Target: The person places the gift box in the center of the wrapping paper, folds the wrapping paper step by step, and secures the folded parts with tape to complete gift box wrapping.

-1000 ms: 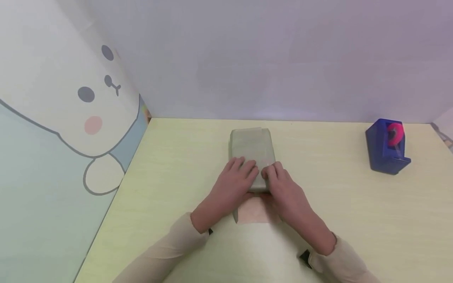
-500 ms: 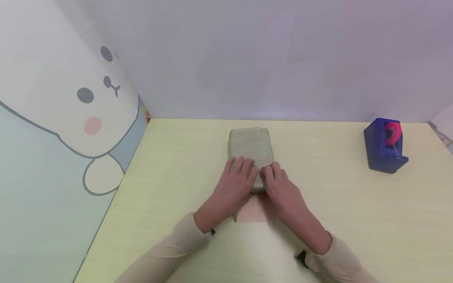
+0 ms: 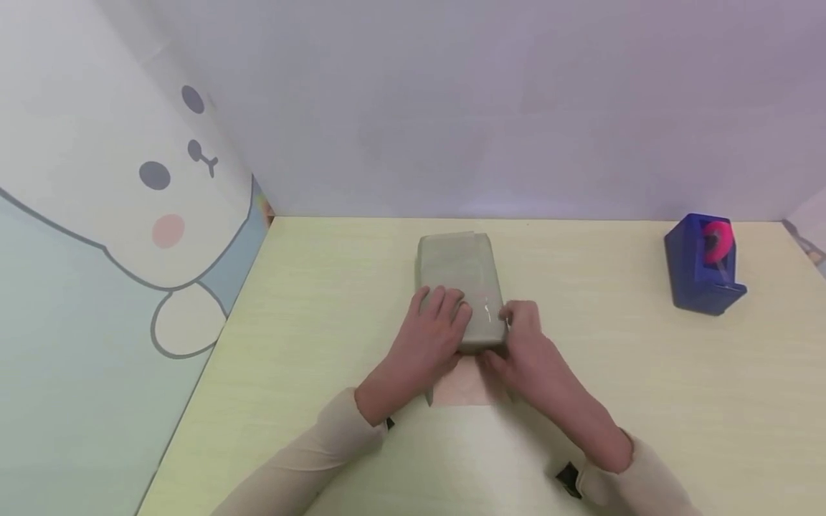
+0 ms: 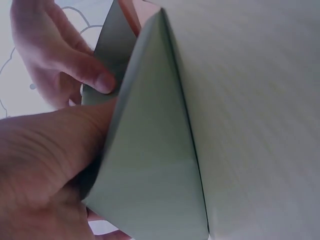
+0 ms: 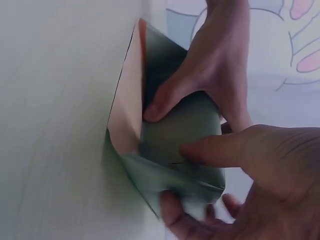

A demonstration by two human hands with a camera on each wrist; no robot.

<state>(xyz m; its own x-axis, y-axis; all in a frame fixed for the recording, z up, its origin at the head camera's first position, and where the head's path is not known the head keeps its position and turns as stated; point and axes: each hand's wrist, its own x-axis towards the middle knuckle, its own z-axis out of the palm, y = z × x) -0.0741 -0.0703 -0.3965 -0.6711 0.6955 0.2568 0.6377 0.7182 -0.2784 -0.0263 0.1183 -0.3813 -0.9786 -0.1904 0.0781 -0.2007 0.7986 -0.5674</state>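
A box wrapped in grey-green paper (image 3: 452,261) lies on the table; the near end of its wrapping paper (image 5: 127,95) stands unfolded, with a pink inner side. My left hand (image 3: 429,337) grips the box's near left part, fingers bent over the top and thumb against the end face in the right wrist view. At the near right corner, my right hand (image 3: 532,355) holds the paper's side fold, thumb on the inside and fingers outside. A shiny clear strip (image 3: 487,309) shows on the box top near the right hand.
A blue tape dispenser (image 3: 703,272) with a pink-cored roll stands at the back right of the pale table (image 3: 645,380). Behind it rises a plain wall (image 3: 452,107). At left, a wall panel (image 3: 71,344) bears a cartoon animal.
My right hand has slid right, from the top of the box to its near right edge, and the fingers now sit at the side. The left hand stays put.
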